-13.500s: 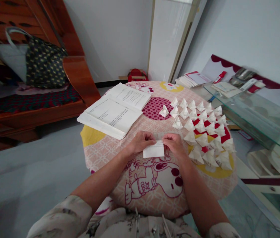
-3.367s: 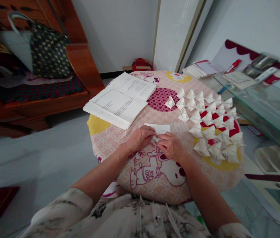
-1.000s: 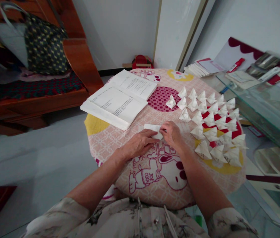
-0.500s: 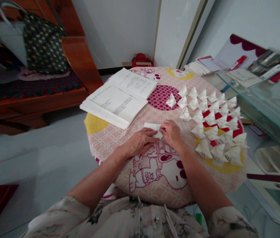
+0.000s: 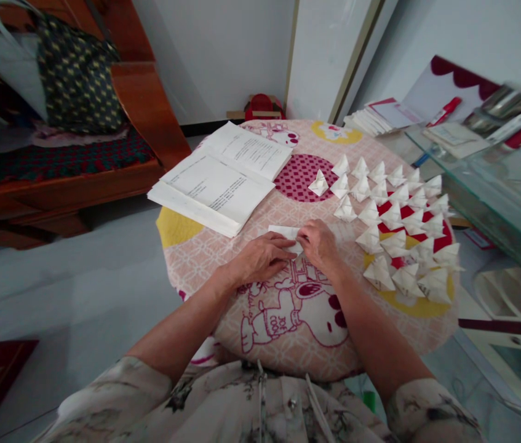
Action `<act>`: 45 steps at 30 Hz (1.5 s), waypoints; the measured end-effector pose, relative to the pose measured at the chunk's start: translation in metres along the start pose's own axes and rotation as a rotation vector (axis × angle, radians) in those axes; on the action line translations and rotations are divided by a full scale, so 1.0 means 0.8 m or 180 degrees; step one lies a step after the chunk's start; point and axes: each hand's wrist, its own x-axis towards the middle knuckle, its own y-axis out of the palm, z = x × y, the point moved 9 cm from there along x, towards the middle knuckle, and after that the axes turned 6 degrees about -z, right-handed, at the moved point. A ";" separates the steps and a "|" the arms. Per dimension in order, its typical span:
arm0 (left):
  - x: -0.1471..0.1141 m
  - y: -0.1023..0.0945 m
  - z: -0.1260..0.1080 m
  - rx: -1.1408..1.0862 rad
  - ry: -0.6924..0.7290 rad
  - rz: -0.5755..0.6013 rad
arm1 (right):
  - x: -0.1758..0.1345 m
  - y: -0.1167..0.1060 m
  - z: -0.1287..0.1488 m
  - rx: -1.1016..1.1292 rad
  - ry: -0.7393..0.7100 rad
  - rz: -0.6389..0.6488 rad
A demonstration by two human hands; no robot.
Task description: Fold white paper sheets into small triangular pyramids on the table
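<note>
A small piece of folded white paper lies on the cloth-covered round table between my two hands. My left hand holds it down from the left, its fingers curved over the lower part. From the right, my right hand pinches the paper's edge, fingers and thumb drawn together. My hands partly cover the sheet, so its full fold is hidden. Right of my hands, many pointed folded-paper pieces stand in rows. One folded piece sits a little apart at their left end.
An open book with printed pages lies at the table's back left. To the right is a glass shelf bearing a red marker and metal bowls. A wooden seat with a patterned bag stands at the left.
My left hand's fingers have shifted slightly on the paper, and its lower part looks more folded. My right hand stays almost in place. The camera view has tilted slightly.
</note>
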 end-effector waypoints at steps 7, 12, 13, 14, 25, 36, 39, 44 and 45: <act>0.000 0.000 0.004 -0.0041 -0.0142 -0.0004 | -0.005 -0.043 0.001 0.0533 0.0007 -0.0508; 0.001 -0.001 0.002 -0.0026 -0.0114 -0.0019 | -0.018 -0.069 -0.014 0.0920 0.0330 -0.0583; 0.001 -0.001 0.002 -0.0021 -0.0106 -0.0020 | -0.021 -0.067 -0.017 0.0980 0.0377 -0.0548; 0.001 -0.001 0.002 -0.0019 -0.0104 -0.0019 | -0.022 -0.064 -0.018 0.1025 0.0404 -0.0494; 0.000 0.000 0.001 -0.0062 -0.0073 -0.0031 | -0.022 -0.028 -0.016 0.0925 0.0414 -0.0103; 0.001 -0.003 -0.002 -0.0081 -0.0075 -0.0051 | -0.022 -0.019 -0.005 0.0504 0.0360 0.0079; 0.001 -0.002 -0.002 -0.0061 -0.0074 -0.0044 | -0.021 -0.018 -0.011 0.0426 0.0506 0.0044; 0.002 -0.001 -0.001 -0.0023 -0.0122 -0.0003 | -0.019 -0.023 -0.021 0.0361 0.0594 -0.0170; 0.002 -0.001 0.000 -0.0028 -0.0128 0.0008 | -0.018 -0.024 -0.025 0.0385 0.0611 -0.0202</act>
